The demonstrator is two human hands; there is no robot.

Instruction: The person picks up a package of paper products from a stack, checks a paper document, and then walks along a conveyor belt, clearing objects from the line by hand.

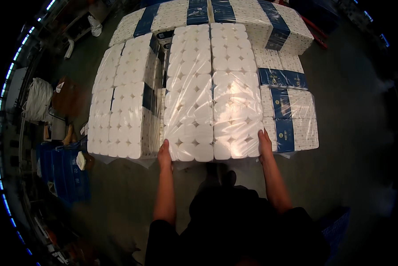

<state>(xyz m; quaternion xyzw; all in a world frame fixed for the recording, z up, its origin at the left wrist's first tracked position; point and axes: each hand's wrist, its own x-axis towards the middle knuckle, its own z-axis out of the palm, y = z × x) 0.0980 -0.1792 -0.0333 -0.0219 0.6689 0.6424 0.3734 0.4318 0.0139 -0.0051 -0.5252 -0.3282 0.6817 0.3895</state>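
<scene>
A large clear-wrapped bundle of white toilet paper rolls [190,102] lies in the middle on top of a stack, with a seam running down its length. My left hand [165,155] presses against the near left side of this bundle, thumb upward. On the opposite side my right hand [264,144] presses in the same way near the near right corner. Between them the hands clasp the bundle; most fingers are hidden along its sides. Glare from the plastic film covers part of the right half.
More wrapped toilet roll packs [126,115] stand close on the left. Packs with dark blue bands [283,104] sit lower on the right, others [172,15] across the back. Blue bags or crates [66,170] and a shelf with clutter line the left; a blue crate [336,230] is at lower right.
</scene>
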